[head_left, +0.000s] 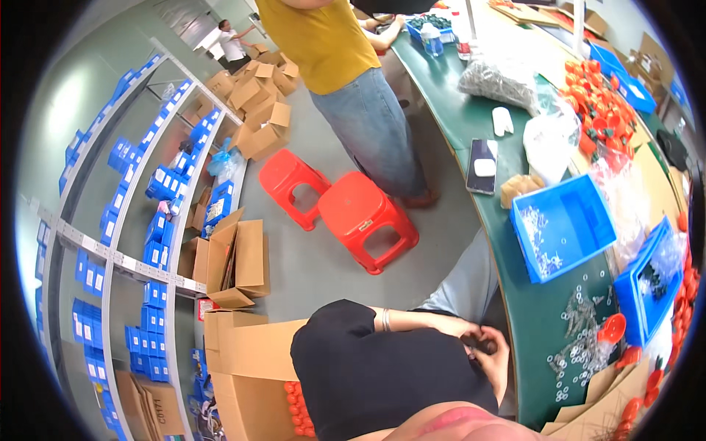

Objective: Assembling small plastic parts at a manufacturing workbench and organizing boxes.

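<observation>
Left fingers (473, 331) and right fingers (501, 348) snug around a dark part (482, 344), whitish pieces (535, 222) in a blue bin (585, 228)

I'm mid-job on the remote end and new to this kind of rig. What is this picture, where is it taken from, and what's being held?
No machine here: a person works bare-handed. The single picture comes from a wide fisheye camera on their head, looking down, so straight edges bend near the rim. The left hand, with bracelets at its wrist, and the right hand meet beside the green table. Their fingers hold a small dark part, too small to identify. On the table are a blue tray of small pale pieces, loose white rings, a phone and a heap of red-orange parts. Someone in a yellow top stands farther along.
</observation>
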Demonstrator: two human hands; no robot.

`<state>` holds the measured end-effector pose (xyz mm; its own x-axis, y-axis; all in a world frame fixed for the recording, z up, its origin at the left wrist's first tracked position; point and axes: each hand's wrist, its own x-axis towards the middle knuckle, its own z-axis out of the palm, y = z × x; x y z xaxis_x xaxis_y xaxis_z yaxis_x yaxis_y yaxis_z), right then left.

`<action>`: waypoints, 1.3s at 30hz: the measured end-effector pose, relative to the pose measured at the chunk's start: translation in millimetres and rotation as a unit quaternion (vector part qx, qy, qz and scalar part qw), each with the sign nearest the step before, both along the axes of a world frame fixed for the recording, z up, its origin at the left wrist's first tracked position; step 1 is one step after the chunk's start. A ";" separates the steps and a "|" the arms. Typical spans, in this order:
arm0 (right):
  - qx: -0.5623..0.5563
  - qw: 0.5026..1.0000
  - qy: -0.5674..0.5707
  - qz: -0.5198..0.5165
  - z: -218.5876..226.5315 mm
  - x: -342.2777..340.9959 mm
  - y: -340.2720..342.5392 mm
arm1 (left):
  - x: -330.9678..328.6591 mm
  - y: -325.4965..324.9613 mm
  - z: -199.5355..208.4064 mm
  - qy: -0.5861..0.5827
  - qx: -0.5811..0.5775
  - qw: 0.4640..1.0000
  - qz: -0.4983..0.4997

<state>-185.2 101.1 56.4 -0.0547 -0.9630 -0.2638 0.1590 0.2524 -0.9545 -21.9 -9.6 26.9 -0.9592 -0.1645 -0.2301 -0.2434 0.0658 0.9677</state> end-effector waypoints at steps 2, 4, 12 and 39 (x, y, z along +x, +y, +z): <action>0.043 0.997 0.061 0.024 -1.5 -11.2 12.5 | -5.1 -9.7 12.2 -0.073 -0.018 0.996 -0.042; 0.069 0.991 0.101 0.047 -3.9 -19.9 25.5 | -7.6 -14.2 18.1 -0.062 -0.056 0.996 -0.024; 0.227 0.966 0.117 0.040 -20.4 -29.9 99.8 | -6.8 -24.2 31.0 -0.072 -0.081 0.987 -0.119; -0.251 0.675 0.504 -0.476 223.3 -7.3 116.1 | -100.1 -60.4 276.7 0.510 -0.329 0.785 -0.122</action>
